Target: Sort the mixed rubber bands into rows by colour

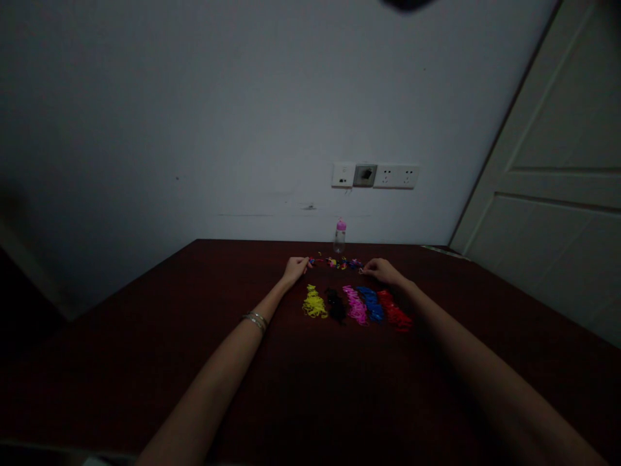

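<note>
Both my arms reach far across a dark red-brown table (pixel 145 362). My left hand (pixel 295 267) rests at the left end of a small mixed heap of coloured rubber bands (pixel 337 263); my right hand (pixel 381 270) is at its right end. Fingers of both hands touch the heap; whether they pinch a band is too small to tell. In front of the hands lie sorted piles in a row: yellow (pixel 314 303), black (pixel 336 305), pink (pixel 356 304), blue (pixel 371 304) and red (pixel 394 310). A bracelet is on my left wrist.
A small clear bottle with a pink cap (pixel 340 236) stands behind the mixed heap by the wall. Wall sockets (pixel 375 175) sit above it. A white door (pixel 557 194) is at the right. The room is dim.
</note>
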`<state>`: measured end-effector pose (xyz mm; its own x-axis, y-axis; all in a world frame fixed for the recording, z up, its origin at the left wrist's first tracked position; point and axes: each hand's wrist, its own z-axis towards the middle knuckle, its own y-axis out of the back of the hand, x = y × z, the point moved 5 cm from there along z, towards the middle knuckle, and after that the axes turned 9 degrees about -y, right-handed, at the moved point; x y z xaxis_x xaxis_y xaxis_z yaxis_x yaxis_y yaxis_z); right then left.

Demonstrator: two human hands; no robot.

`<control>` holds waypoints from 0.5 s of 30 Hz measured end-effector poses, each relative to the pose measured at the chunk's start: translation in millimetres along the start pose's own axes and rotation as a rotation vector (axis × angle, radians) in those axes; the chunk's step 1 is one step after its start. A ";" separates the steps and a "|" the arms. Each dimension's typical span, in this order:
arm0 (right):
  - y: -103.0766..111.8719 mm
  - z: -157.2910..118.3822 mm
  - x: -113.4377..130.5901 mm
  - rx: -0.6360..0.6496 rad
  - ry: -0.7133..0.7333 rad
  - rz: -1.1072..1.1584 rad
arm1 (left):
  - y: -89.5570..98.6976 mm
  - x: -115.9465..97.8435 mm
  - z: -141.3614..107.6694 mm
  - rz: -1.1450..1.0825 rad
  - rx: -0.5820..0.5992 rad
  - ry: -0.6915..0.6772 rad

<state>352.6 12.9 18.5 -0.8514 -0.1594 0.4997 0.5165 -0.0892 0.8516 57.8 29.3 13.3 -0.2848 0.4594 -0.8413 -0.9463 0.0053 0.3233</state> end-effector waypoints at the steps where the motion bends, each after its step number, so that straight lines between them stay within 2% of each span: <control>1: 0.3 -0.1 0.2 0.003 -0.002 0.005 | -0.2 0.8 0.5 -0.002 0.000 0.001; 5: 2.0 -1.4 2.9 0.006 -0.034 0.054 | -0.6 3.4 1.0 0.003 -0.005 0.022; 9: 4.7 -1.7 11.4 -0.037 -0.070 0.218 | 1.1 -1.1 -1.0 -0.014 -0.034 0.011; 12: 7.1 -0.6 26.7 -0.072 -0.015 0.346 | -0.1 -13.1 -1.0 -0.003 -0.038 -0.021; 15: 8.3 -1.8 47.8 -0.081 0.079 0.403 | -9.2 -31.9 0.7 -0.002 0.019 -0.063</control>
<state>316.3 2.8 49.2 -0.5713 -0.2725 0.7742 0.8154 -0.0807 0.5733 75.7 15.3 37.5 -0.2720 0.5144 -0.8133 -0.9437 0.0227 0.3300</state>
